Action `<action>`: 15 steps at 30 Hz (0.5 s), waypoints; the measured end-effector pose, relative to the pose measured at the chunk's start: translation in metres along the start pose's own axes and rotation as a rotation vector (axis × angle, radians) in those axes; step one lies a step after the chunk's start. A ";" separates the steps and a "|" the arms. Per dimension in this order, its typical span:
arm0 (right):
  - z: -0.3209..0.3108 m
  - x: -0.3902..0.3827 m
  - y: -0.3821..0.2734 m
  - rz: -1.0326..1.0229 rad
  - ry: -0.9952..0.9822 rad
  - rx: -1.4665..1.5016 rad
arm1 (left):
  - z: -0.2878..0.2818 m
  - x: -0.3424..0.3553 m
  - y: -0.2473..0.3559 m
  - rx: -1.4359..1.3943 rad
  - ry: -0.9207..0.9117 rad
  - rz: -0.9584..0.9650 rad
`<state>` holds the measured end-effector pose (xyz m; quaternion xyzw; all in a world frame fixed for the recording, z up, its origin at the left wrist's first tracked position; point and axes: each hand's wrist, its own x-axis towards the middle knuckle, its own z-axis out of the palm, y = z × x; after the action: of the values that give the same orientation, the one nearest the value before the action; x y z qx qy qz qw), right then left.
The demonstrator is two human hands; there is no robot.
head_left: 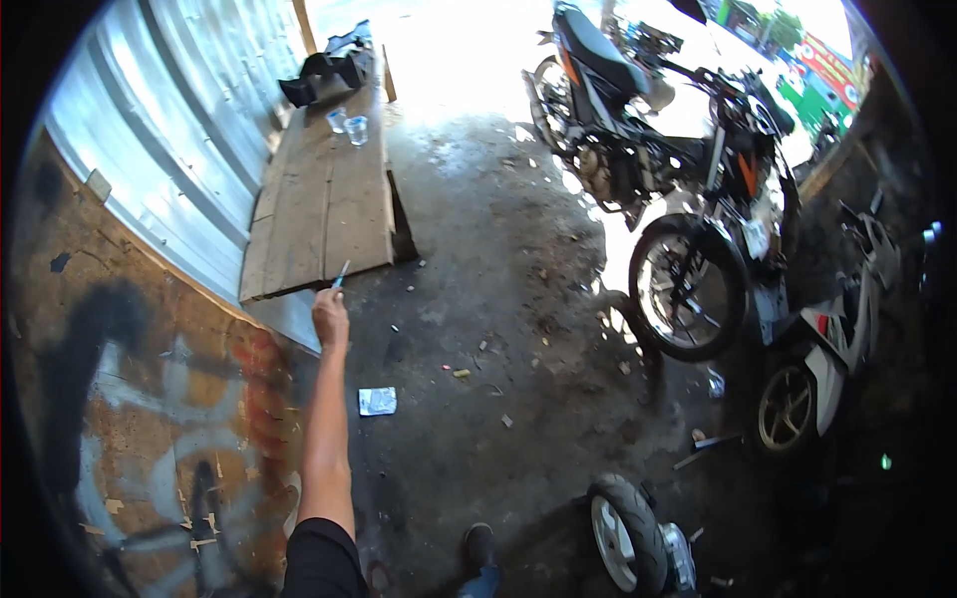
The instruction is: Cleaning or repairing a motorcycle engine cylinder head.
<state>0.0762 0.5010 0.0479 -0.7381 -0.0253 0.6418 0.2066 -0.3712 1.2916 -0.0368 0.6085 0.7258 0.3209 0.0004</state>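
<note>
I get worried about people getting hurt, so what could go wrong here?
The left hand holds a thin tool out near the end of the wooden bench; it might slip and drop. Two clear cups sit on that bench, so a bump could perhaps tip them over. Small bits of litter are scattered on the floor, so someone might step on one and slip.

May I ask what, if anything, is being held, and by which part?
A slim, partly blue tool, held by its near, blue end in the left hand.
</note>
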 end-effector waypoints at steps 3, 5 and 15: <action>-0.015 -0.053 -0.019 -0.124 0.073 0.017 | -0.019 -0.122 0.051 -0.301 0.031 -0.235; -0.032 -0.068 0.026 -0.121 0.071 0.055 | -0.050 -0.248 0.093 -0.387 -0.098 -0.276; -0.217 -0.227 0.102 -0.958 0.269 -0.402 | -0.447 -0.874 0.417 -0.624 -0.666 -0.101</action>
<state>0.2213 0.2803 0.2463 -0.7445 -0.4550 0.3577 0.3326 0.0491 0.3338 0.1722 0.6129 0.5837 0.3106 0.4326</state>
